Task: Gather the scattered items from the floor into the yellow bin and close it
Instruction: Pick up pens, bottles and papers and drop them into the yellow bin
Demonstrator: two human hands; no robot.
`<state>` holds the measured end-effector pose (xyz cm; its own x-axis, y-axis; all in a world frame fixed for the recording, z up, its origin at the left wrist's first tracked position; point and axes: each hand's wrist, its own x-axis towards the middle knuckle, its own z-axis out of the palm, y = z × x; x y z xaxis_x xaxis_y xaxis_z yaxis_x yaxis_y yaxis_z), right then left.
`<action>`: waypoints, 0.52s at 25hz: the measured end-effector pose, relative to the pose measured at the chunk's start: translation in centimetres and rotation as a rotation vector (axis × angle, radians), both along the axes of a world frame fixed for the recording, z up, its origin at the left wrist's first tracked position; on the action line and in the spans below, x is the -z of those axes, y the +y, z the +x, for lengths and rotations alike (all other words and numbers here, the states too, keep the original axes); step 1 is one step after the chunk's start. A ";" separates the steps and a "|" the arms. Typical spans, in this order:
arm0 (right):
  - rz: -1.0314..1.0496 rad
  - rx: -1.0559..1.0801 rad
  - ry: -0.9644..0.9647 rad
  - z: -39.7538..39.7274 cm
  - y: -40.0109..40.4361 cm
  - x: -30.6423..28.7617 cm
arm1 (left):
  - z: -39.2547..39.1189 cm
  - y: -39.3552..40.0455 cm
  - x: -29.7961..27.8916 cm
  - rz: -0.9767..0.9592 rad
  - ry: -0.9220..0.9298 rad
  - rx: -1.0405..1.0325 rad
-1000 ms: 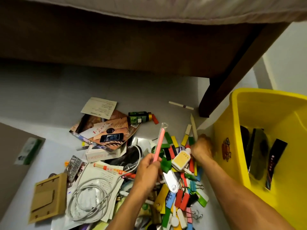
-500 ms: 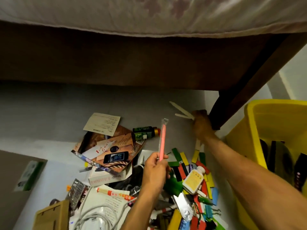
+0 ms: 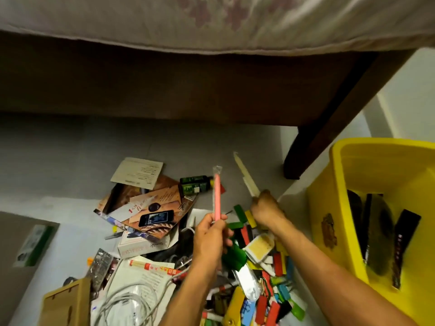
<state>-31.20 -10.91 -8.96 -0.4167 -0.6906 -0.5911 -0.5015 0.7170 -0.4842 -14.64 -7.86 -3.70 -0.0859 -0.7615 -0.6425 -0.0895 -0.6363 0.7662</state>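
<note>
Mid-gathering: left hand pinches a pink wrapped stick, right hand grips pale wooden sticks; both belong next in the yellow plastic bin.

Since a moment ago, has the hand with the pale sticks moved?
Yes. The right hand, gripping the pale sticks, has pulled back from the dark bed leg toward the pile of colored blocks, nearer the person.

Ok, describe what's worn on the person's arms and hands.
Nothing shows on them: the left hand and right hand are bare, with no gloves, rings or watch in view. Both forearms are bare too, with no sleeves up to the picture's edge.
</note>
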 end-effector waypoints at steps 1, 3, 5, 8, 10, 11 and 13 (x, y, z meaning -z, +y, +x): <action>-0.091 0.102 -0.110 0.7 1.9 -2.1 | -0.4 0.6 -0.5 0.000 0.007 -0.016; -0.322 0.292 -0.268 0.9 7.6 -6.6 | -2.4 2.5 -1.8 0.007 0.038 -0.005; -0.518 0.410 -0.212 -0.9 14.4 -10.4 | -6.1 5.2 -4.2 -0.007 0.092 0.119; -0.631 0.492 0.020 -5.3 23.0 -15.6 | -12.7 9.5 -9.2 0.016 0.299 0.273; -0.585 0.460 0.079 -7.9 25.9 -17.6 | -15.4 11.4 -11.7 -0.016 0.358 0.376; -0.511 0.388 0.113 -8.9 26.7 -18.0 | -15.7 11.8 -12.2 -0.068 0.323 0.393; -0.412 0.255 0.240 -9.3 27.6 -18.2 | -13.6 12.2 -11.2 -0.165 0.176 0.320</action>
